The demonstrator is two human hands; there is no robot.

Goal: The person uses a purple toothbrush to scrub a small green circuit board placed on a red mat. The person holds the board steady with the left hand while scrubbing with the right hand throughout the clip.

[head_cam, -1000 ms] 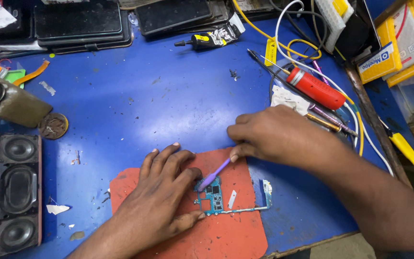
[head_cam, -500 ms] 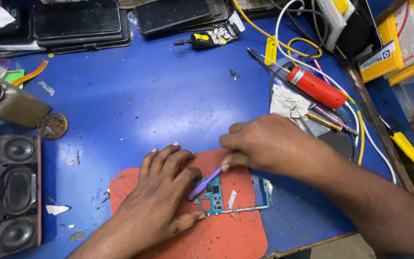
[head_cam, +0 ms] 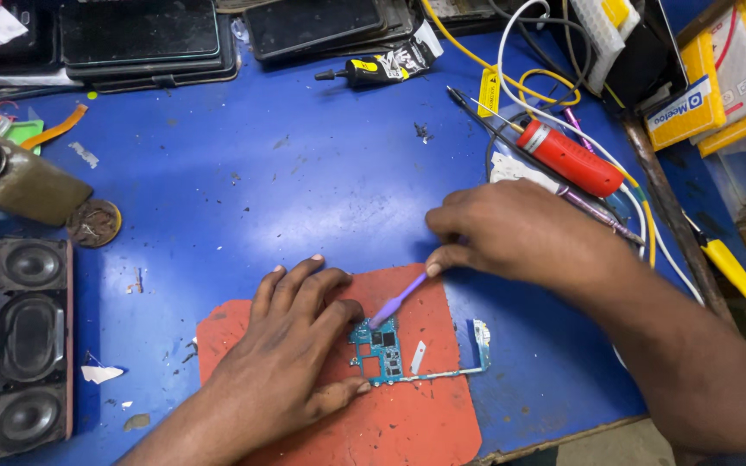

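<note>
A small blue-green circuit board [head_cam: 382, 349] lies on a red mat [head_cam: 416, 414] near the front edge of the blue table. My left hand [head_cam: 291, 345] lies flat on the mat, fingers spread, pressing on the board's left side. My right hand [head_cam: 520, 233] pinches a thin purple brush-like tool [head_cam: 397, 299], whose tip touches the top of the board. A narrow metal frame strip [head_cam: 464, 367] extends from the board to the right.
A red-handled soldering iron [head_cam: 570, 158] with white and yellow cables lies behind my right hand. A black speaker [head_cam: 23, 345] in an orange case stands at the left edge. A glue tube [head_cam: 382, 67], dark phones [head_cam: 144, 34] and yellow boxes [head_cam: 718, 78] line the back.
My right hand has shifted slightly left and down, bringing the purple tool's tip along the board. My left hand has stayed in place.
</note>
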